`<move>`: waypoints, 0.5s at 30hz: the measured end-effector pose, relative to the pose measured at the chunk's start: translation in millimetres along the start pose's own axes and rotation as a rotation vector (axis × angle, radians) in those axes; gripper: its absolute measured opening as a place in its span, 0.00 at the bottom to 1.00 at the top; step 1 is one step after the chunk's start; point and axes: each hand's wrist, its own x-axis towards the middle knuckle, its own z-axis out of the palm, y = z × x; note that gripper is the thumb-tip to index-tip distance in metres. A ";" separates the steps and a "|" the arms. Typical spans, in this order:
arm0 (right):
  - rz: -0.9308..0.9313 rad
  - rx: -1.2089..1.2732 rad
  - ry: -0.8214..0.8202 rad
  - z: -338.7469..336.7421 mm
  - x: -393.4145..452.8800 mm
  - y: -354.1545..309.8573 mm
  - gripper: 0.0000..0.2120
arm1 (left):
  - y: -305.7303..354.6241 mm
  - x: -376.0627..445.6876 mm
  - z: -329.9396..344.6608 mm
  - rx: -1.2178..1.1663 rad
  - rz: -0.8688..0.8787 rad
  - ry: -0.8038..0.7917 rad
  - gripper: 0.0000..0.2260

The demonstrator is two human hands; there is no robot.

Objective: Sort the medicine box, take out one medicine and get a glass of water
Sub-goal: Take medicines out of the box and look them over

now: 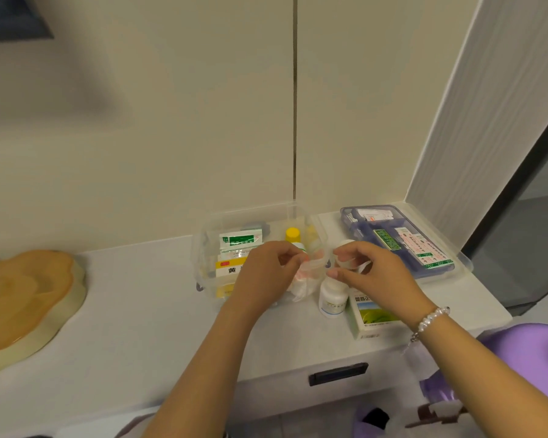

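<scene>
A clear plastic medicine box stands open on the white counter by the wall. Inside it are green-and-white sachets, a yellow-labelled packet and a yellow-capped bottle. At the box's front right corner, my left hand and my right hand each pinch an edge of a small clear plastic bag holding white and pink contents. Below my right hand, a white pill bottle stands on the counter. A green-and-white carton lies next to the bottle.
A blue tray with boxed strips sits in the clear lid at the back right. A large orange stone-like tray fills the counter's left end. A drawer handle is below the counter edge. Purple cloth is at the lower right.
</scene>
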 end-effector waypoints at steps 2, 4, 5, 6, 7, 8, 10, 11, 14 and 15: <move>-0.042 0.017 0.038 1.8 1.7 -13.7 0.12 | -4.1 1.4 -6.1 0.009 -0.008 0.002 0.04; -0.074 0.030 0.057 6.6 5.5 -24.9 0.11 | -7.8 5.2 -12.8 0.028 -0.014 0.012 0.05; -0.088 0.036 0.059 10.1 8.4 -29.1 0.10 | -9.4 7.8 -16.3 0.045 -0.015 0.013 0.05; -0.101 0.040 0.055 14.1 11.8 -32.6 0.10 | -11.1 10.5 -19.8 0.073 -0.016 0.009 0.05; -0.112 0.038 0.045 18.4 15.7 -35.2 0.10 | -13.4 13.3 -23.3 0.107 -0.017 0.001 0.05; -0.122 0.026 0.032 23.0 20.1 -37.2 0.10 | -16.4 16.2 -26.9 0.141 -0.020 -0.006 0.06; -0.137 -0.021 -0.004 32.8 30.2 -40.0 0.10 | -24.5 21.6 -35.1 0.204 -0.039 -0.008 0.07; -0.144 -0.050 -0.037 38.0 35.8 -41.3 0.10 | -29.6 23.9 -40.0 0.241 -0.048 0.001 0.07; -0.150 -0.145 -0.168 54.9 54.1 -44.0 0.12 | -46.2 28.0 -54.9 0.334 -0.070 0.050 0.09; -0.145 -0.182 -0.203 60.2 60.0 -44.3 0.12 | -51.1 28.9 -58.0 0.333 -0.075 0.057 0.10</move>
